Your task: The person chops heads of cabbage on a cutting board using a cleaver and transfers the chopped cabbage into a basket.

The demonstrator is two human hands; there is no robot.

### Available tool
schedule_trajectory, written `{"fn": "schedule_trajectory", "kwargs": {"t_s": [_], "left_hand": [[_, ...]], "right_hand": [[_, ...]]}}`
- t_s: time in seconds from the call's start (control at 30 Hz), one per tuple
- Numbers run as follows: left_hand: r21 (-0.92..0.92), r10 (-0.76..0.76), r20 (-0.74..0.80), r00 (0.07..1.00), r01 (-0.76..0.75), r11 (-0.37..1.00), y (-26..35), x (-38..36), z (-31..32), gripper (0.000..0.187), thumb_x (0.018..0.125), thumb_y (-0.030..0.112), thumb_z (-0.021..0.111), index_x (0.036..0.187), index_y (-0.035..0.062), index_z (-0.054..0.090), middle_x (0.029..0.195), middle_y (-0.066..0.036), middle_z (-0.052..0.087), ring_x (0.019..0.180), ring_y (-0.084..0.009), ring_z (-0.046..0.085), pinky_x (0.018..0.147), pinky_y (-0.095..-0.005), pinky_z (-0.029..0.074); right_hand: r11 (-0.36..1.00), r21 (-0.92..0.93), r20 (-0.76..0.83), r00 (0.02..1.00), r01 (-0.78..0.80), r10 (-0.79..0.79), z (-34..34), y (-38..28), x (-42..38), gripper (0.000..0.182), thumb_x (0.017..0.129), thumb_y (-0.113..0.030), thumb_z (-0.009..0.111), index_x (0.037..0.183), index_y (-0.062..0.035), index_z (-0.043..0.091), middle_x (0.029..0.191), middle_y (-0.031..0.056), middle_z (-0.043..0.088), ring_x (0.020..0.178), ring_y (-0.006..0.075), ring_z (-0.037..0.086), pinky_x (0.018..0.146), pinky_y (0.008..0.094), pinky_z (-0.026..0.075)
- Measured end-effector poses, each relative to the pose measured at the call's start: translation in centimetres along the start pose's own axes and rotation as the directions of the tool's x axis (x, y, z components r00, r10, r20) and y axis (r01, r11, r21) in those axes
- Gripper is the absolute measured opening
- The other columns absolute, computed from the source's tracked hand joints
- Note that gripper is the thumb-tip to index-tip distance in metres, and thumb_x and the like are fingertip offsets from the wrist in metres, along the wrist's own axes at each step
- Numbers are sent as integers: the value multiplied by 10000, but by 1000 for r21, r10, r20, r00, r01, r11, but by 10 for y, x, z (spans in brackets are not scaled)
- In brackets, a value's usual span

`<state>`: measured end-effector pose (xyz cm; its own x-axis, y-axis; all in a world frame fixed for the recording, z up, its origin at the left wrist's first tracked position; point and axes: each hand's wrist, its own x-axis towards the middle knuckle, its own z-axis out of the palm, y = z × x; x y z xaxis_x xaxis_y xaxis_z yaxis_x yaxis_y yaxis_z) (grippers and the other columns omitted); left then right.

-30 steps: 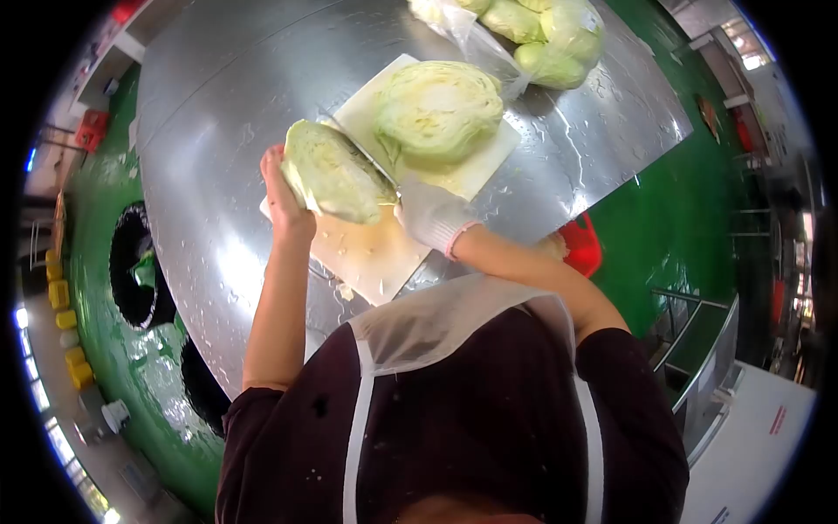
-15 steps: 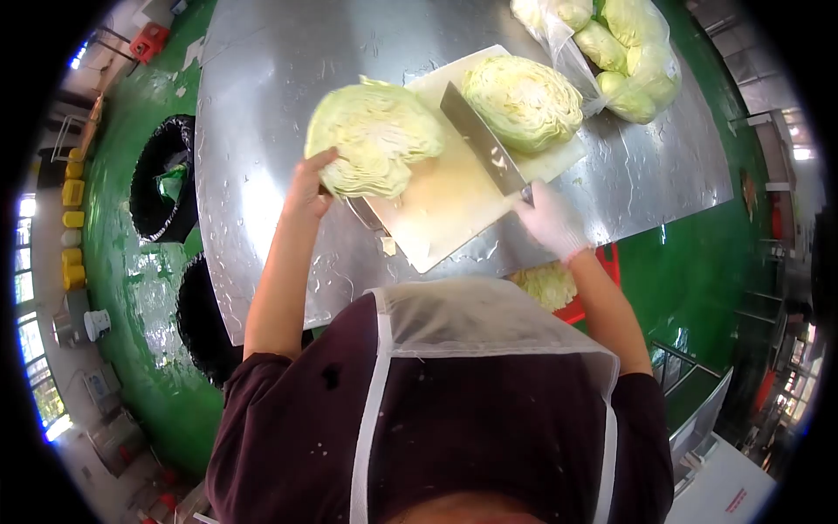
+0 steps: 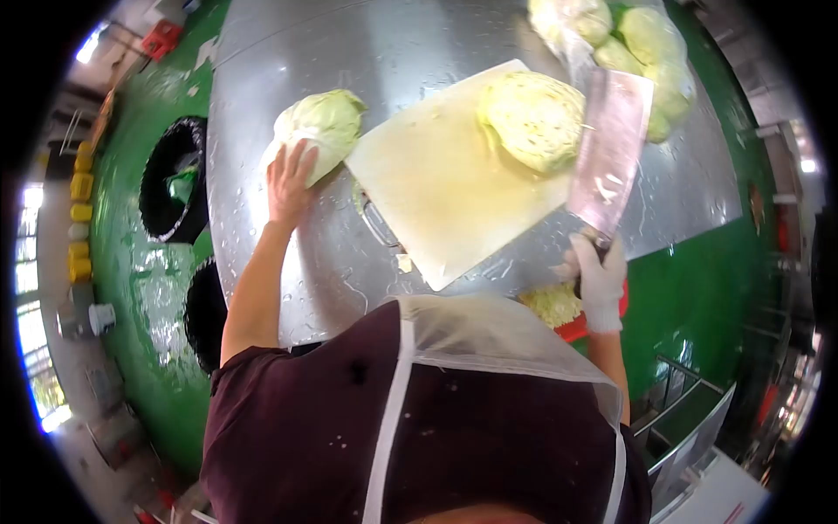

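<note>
On the left of the steel table, a cabbage half (image 3: 330,122) lies with its rounded leafy side up. My left hand (image 3: 290,183) is on its near side, fingers curved over the leaves. My right hand (image 3: 602,284), in a white glove, grips the handle of a cleaver (image 3: 614,131). The wide blade points away from me, raised beside the right edge of the white cutting board (image 3: 419,192). A second cabbage half (image 3: 534,118) sits on the far right of the board, its cut layers showing.
A clear bag of whole cabbages (image 3: 650,44) lies at the far right of the steel table (image 3: 288,52). Below the near edge is a red container (image 3: 573,328) with cut cabbage (image 3: 552,306). Black-lined bins (image 3: 175,179) stand left, on green floor.
My left hand has moved the cabbage half left off the board and turned it onto the table. The cleaver has come away from the other half, swinging right and up.
</note>
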<state>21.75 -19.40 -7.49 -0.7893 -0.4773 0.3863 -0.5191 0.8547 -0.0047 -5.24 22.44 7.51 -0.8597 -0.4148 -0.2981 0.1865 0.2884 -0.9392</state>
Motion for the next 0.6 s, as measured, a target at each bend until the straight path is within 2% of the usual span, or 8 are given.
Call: {"fn": "schedule_trajectory", "kwargs": {"t_s": [0.03,0.07,0.23,0.33,0.37,0.4,0.5,0.6], "left_hand": [[-16,-4,-41,999,3,1000,5,0,1,632,766,149,695,1366,232,516,1468,-20,427,1338,-356,389,1048,-498,354],[-72,-28,-63,998,24,997,16,6,-13,602,794,34,596,1366,205,519,1447,-38,453,1316,-360,418,1041,-487,359],[-286,-118,-234,965,47,957,29,35,-26,653,757,-110,494,1349,160,542,1394,-70,521,1266,-357,482,1036,-466,385],[-315,-83,-262,962,-4,949,57,38,-28,616,772,-104,489,1316,169,588,1385,-78,543,1258,-364,501,1029,-486,403],[-350,-54,-207,977,-22,937,81,33,-37,599,774,-75,522,1311,180,593,1400,-62,530,1282,-369,482,1025,-502,401],[-308,46,-185,982,-103,946,101,27,-39,590,768,-42,553,1309,190,594,1401,-47,528,1289,-368,473,1029,-516,393],[-320,268,-156,951,-305,897,143,9,-38,564,749,5,601,1278,197,616,1388,-12,536,1324,-358,435,1029,-526,373],[-392,438,-100,893,-440,808,159,-14,-22,583,747,79,623,1307,238,585,1440,32,470,1370,-334,362,1064,-557,333]], "right_hand": [[1000,-9,-7,1000,18,-18,-2,0,1,257,874,-106,665,1043,0,503,809,60,569,637,120,575,552,268,543],[1000,-21,16,1000,20,-20,-3,1,2,258,872,-107,667,1041,-1,504,805,60,570,637,119,575,552,267,541],[993,-117,105,994,-10,22,10,5,5,257,862,-101,676,1036,-10,510,776,49,570,623,117,578,548,252,528],[921,-390,243,967,21,81,18,9,11,255,866,-192,670,972,-5,532,757,85,630,614,158,623,549,290,518],[866,-498,283,953,50,108,18,13,15,264,868,-213,667,957,-3,535,752,94,643,612,171,633,550,301,516],[812,-556,339,941,180,24,17,27,24,298,873,-268,646,938,3,540,729,119,660,599,204,646,558,340,513],[723,-681,229,971,112,66,10,32,47,259,886,-241,646,945,-20,524,729,54,613,589,129,581,525,294,468],[736,-677,193,967,8,167,8,22,63,266,896,-257,623,953,-19,519,718,61,606,568,143,577,517,300,459]]}}
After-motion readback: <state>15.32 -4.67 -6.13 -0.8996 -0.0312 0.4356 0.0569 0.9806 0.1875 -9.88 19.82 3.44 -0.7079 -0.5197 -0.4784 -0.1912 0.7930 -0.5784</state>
